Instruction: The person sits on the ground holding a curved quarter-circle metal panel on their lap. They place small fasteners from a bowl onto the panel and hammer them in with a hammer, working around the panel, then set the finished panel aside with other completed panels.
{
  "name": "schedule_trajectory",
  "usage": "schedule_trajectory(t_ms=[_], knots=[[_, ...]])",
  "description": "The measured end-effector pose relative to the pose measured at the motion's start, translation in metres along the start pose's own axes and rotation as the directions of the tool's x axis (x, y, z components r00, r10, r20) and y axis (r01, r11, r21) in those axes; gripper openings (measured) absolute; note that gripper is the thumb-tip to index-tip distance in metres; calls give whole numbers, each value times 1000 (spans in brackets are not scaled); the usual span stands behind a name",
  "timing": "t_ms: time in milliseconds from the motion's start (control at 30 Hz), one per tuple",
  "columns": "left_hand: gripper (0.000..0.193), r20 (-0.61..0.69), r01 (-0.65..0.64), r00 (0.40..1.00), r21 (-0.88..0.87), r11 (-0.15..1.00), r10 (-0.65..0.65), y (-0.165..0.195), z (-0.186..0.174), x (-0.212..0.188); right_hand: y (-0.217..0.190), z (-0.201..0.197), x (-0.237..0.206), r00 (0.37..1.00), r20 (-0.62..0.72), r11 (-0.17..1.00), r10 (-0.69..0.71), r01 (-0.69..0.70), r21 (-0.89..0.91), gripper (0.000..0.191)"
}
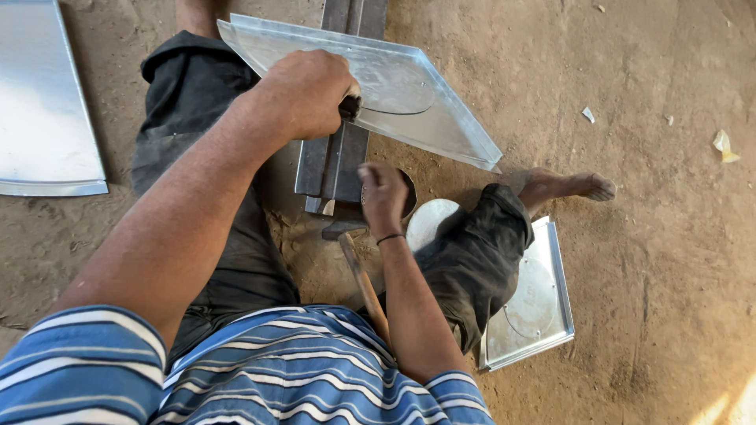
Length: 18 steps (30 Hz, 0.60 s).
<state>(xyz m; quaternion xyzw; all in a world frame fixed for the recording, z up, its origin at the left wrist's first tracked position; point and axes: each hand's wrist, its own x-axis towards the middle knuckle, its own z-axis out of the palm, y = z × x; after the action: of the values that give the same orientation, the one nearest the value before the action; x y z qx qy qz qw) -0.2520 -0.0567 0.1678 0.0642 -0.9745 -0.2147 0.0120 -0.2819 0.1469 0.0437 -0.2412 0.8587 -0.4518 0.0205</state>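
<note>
My left hand [307, 94] grips the near edge of a flat, tapered metal sheet [409, 94] with folded rims, which rests tilted across a dark steel rail [335, 161] on the dirt floor. Below it, my right hand [382, 193] is closed on the rim of a small dark round metal piece [408, 193] just beside the rail's near end. A hammer lies between my legs, its head [342, 230] at the rail's end and its wooden handle [364, 283] running back under my right forearm. Neither hand touches the hammer.
A pale round metal disc [429, 220] lies by my right knee. A square metal tray [543, 303] with a pressed circle sits under my right leg. A large curved metal sheet [47, 102] lies at the left. My bare foot [571, 186] and paper scraps [723, 145] are at the right.
</note>
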Motion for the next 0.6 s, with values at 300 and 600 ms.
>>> schedule_trajectory(t_ms=[300, 600], knots=[[42, -45, -92, 995, 29, 995, 93, -5, 11, 3, 56, -32, -1, 995, 77, 857, 58, -10, -515, 17], [37, -45, -91, 995, 51, 995, 93, -3, 14, 4, 67, 2, 22, 975, 193, 746, 112, 46, -665, 22]])
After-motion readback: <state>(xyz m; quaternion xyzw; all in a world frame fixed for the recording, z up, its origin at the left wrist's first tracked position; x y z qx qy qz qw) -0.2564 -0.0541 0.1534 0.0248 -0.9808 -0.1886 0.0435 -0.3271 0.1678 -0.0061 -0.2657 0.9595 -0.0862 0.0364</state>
